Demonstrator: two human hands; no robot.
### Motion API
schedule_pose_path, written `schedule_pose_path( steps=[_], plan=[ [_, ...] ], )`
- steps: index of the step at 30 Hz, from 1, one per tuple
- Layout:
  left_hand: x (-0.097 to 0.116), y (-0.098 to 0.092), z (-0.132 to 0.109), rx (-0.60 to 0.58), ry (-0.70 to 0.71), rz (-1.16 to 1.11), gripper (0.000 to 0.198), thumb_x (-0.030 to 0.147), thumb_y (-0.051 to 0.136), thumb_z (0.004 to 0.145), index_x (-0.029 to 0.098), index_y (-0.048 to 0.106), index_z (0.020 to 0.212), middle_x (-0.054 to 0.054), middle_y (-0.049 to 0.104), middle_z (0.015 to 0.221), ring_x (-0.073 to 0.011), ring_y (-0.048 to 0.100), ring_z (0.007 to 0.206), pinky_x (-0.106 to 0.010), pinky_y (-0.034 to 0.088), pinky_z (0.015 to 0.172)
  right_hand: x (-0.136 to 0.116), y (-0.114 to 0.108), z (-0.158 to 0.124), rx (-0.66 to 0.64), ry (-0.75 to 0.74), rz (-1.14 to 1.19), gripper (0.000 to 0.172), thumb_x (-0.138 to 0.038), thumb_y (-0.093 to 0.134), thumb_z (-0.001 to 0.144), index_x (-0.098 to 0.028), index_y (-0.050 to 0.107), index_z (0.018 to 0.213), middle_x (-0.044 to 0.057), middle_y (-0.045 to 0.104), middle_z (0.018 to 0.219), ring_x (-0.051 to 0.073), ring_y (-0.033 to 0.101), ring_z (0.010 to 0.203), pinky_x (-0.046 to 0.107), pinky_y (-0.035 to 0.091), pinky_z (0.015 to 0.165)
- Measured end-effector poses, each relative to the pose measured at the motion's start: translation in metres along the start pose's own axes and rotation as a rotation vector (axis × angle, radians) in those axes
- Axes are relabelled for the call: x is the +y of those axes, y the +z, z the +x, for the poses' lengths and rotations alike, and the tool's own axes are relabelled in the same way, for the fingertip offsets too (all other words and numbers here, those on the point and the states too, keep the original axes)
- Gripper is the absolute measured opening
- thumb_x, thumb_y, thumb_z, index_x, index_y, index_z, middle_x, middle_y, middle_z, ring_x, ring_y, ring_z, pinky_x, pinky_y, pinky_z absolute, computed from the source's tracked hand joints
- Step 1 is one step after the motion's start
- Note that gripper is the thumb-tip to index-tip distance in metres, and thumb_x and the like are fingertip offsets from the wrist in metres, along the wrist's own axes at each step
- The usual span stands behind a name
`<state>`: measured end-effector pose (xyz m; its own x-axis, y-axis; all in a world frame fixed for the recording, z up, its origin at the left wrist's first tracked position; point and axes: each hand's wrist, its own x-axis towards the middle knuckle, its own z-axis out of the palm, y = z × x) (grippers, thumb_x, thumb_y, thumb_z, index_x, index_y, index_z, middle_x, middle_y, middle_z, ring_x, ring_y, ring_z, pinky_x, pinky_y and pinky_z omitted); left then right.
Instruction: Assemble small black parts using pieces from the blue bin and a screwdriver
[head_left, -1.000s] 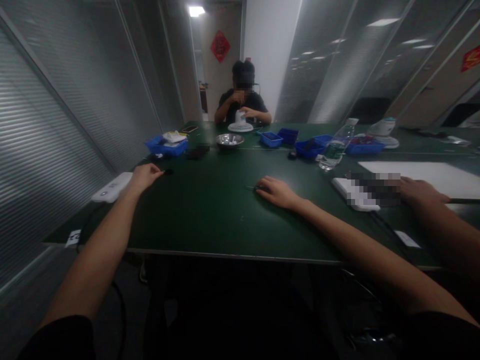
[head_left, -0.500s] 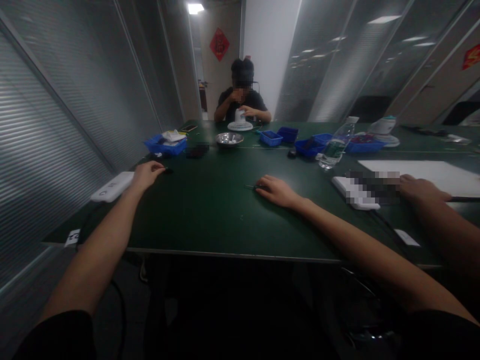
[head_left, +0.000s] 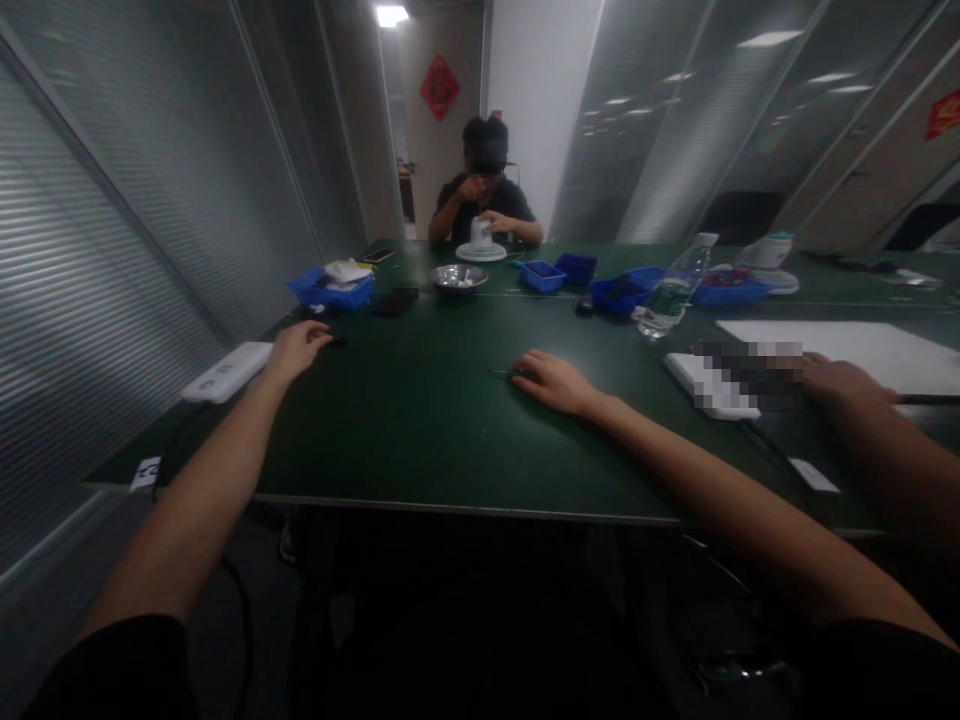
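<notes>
At the left of the green table, my left hand (head_left: 294, 350) is closed in a pinch at a small black object (head_left: 338, 342), which lies low at the tabletop and is too dark to name. My right hand (head_left: 553, 382) rests on the table right of the middle, its fingers curled round a thin metal tool. The slim shaft (head_left: 499, 372) of that tool points left, and its other end is hidden under the fingers. Beside my left forearm is a white power strip (head_left: 229, 373).
Across the table (head_left: 420, 420) a person handles a white fan (head_left: 481, 250). A metal bowl (head_left: 459, 279), a blue basket (head_left: 330, 292) and several blue trays (head_left: 541, 277) stand toward the back. A water bottle (head_left: 666, 300) tilts at right, near another person's hand (head_left: 847, 382) and a white box (head_left: 709, 388).
</notes>
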<state>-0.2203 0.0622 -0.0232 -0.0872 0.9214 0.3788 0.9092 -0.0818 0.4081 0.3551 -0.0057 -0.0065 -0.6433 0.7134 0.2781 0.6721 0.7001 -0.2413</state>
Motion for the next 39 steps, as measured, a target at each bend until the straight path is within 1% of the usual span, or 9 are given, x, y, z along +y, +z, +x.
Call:
schedule_pose_path(
  steps=[4, 7, 10, 14, 16, 20, 23, 26, 39],
  plan=[
    [0.000, 0.001, 0.001, -0.046, 0.072, 0.030, 0.039, 0.044, 0.068, 0.093, 0.017, 0.076, 0.119, -0.015, 0.074, 0.124, -0.0317, 0.068, 0.111, -0.045, 0.051, 0.102, 0.000, 0.000, 0.000, -0.002, -0.007, 0.004, 0.032, -0.044, 0.053, 0.108, -0.018, 0.065, 0.122, 0.012, 0.066, 0.115, 0.024, 0.064, 0.094, 0.037, 0.051, 0.081],
    [0.018, 0.003, -0.003, -0.096, 0.134, -0.017, 0.038, 0.050, 0.069, 0.093, 0.018, 0.078, 0.113, -0.014, 0.073, 0.124, -0.0319, 0.067, 0.111, -0.045, 0.050, 0.102, -0.002, -0.002, -0.001, 0.003, -0.012, 0.010, 0.032, -0.044, 0.052, 0.109, -0.018, 0.065, 0.122, 0.012, 0.066, 0.114, 0.024, 0.064, 0.095, 0.037, 0.051, 0.081],
    [0.058, 0.007, -0.016, -0.169, 0.247, -0.137, 0.041, 0.055, 0.070, 0.093, 0.020, 0.078, 0.114, -0.011, 0.073, 0.123, -0.0304, 0.066, 0.111, -0.043, 0.051, 0.097, -0.009, -0.004, -0.002, 0.007, -0.044, 0.027, 0.034, -0.045, 0.052, 0.109, -0.018, 0.065, 0.123, 0.011, 0.066, 0.112, 0.024, 0.063, 0.097, 0.036, 0.051, 0.082],
    [0.133, 0.017, -0.044, -0.321, 0.412, -0.303, 0.040, 0.055, 0.069, 0.095, 0.021, 0.076, 0.116, -0.009, 0.073, 0.121, -0.0264, 0.066, 0.104, -0.039, 0.052, 0.087, -0.030, -0.004, -0.005, -0.003, -0.105, 0.090, 0.035, -0.047, 0.052, 0.110, -0.017, 0.065, 0.124, 0.011, 0.065, 0.115, 0.022, 0.062, 0.094, 0.033, 0.050, 0.077],
    [0.168, 0.021, -0.060, -0.399, 0.515, -0.374, 0.037, 0.052, 0.069, 0.097, 0.021, 0.075, 0.117, -0.008, 0.072, 0.120, -0.0259, 0.066, 0.107, -0.038, 0.052, 0.088, -0.042, -0.002, -0.005, 0.009, -0.138, 0.100, 0.035, -0.046, 0.053, 0.110, -0.017, 0.064, 0.125, 0.010, 0.065, 0.113, 0.020, 0.062, 0.090, 0.032, 0.049, 0.077],
    [0.210, 0.027, -0.086, -0.462, 0.653, -0.457, 0.030, 0.046, 0.070, 0.099, 0.021, 0.074, 0.115, -0.008, 0.072, 0.117, -0.0245, 0.065, 0.107, -0.038, 0.051, 0.090, -0.057, 0.000, -0.006, 0.003, -0.230, 0.091, 0.034, -0.045, 0.051, 0.110, -0.018, 0.064, 0.125, 0.009, 0.063, 0.111, 0.019, 0.061, 0.087, 0.032, 0.048, 0.076],
    [0.219, 0.028, -0.096, -0.524, 0.716, -0.478, 0.026, 0.042, 0.070, 0.100, 0.022, 0.074, 0.114, -0.007, 0.073, 0.115, -0.0241, 0.065, 0.108, -0.039, 0.049, 0.096, -0.061, -0.001, -0.007, 0.004, -0.252, 0.088, 0.033, -0.044, 0.051, 0.110, -0.018, 0.065, 0.125, 0.008, 0.063, 0.109, 0.019, 0.061, 0.086, 0.031, 0.048, 0.075],
    [0.218, 0.028, -0.097, -0.561, 0.730, -0.471, 0.024, 0.041, 0.070, 0.101, 0.022, 0.075, 0.115, -0.007, 0.072, 0.115, -0.0243, 0.065, 0.109, -0.040, 0.049, 0.098, -0.060, -0.003, -0.008, 0.002, -0.244, 0.086, 0.032, -0.044, 0.052, 0.110, -0.019, 0.066, 0.124, 0.008, 0.063, 0.110, 0.019, 0.061, 0.085, 0.031, 0.048, 0.075],
    [0.221, 0.028, -0.100, -0.571, 0.746, -0.484, 0.024, 0.040, 0.068, 0.102, 0.023, 0.074, 0.116, -0.008, 0.071, 0.117, -0.0253, 0.063, 0.112, -0.041, 0.049, 0.101, -0.061, -0.003, -0.008, -0.006, -0.238, 0.050, 0.031, -0.042, 0.054, 0.108, -0.019, 0.067, 0.125, 0.009, 0.064, 0.112, 0.020, 0.062, 0.086, 0.033, 0.049, 0.076]
  ],
)
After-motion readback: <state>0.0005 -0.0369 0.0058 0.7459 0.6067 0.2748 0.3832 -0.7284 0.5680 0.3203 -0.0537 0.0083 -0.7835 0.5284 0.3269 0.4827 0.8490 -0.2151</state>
